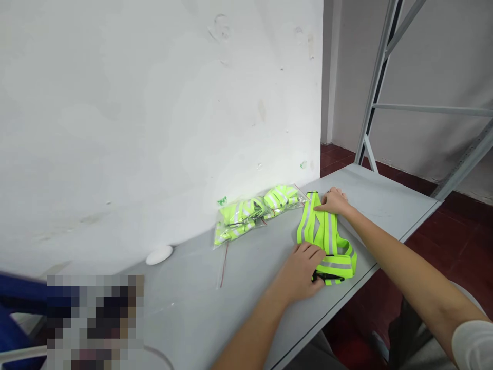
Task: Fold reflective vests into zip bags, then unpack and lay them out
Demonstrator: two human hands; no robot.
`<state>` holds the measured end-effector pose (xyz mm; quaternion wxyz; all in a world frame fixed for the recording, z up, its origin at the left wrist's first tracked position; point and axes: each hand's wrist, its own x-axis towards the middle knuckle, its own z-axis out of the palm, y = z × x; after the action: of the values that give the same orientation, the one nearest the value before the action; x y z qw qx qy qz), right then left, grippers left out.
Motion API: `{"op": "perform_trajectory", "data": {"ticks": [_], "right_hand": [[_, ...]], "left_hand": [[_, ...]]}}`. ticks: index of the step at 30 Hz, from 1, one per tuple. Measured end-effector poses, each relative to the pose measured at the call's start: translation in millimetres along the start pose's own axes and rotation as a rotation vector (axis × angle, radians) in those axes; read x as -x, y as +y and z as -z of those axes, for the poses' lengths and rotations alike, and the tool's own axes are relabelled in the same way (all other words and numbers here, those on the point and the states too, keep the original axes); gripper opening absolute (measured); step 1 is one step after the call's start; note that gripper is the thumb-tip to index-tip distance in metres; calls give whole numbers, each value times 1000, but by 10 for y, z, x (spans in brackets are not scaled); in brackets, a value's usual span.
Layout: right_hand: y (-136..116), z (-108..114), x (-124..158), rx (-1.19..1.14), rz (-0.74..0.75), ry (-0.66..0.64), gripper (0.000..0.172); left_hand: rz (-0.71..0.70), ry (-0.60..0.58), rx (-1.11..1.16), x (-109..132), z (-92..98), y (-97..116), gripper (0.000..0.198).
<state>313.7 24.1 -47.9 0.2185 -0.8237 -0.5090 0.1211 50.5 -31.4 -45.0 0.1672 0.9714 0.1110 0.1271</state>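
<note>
Fingers point(308, 250) of the person's left hand point(298, 273) bend over the near left side of a yellow-green reflective strap harness point(330, 234); whether they are clamped on it cannot be told. Farther right, the right hand point(334, 202) is at the harness's far end, its thumb over a strap and the other fingers curled; its grip cannot be told either. This one loose harness lies on the grey table point(377, 191) between the hands, a black buckle point(334, 277) just beside the left thumb.

Left of the hands, running rightward, are one white oval object point(159, 255) against the white wall point(154, 103), one clear plastic strip point(222, 272) with a red line, and clear plastic bags point(236, 211) holding yellow-green straps. At least three bags show: two overlapping, one to their right.
</note>
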Motion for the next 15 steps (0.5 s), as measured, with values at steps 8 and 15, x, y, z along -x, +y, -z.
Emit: {"op": "perform_trajectory", "data": {"ticks": [8, 15], "right_hand": [[-90, -150, -12, 202, 15, -50, 48], [-24, -206, -50, 235, 30, -100, 46]], "left_hand": [[-16, 25, -71, 11, -23, -16, 42], [6, 31, -103, 30, -48, -27, 42]]}}
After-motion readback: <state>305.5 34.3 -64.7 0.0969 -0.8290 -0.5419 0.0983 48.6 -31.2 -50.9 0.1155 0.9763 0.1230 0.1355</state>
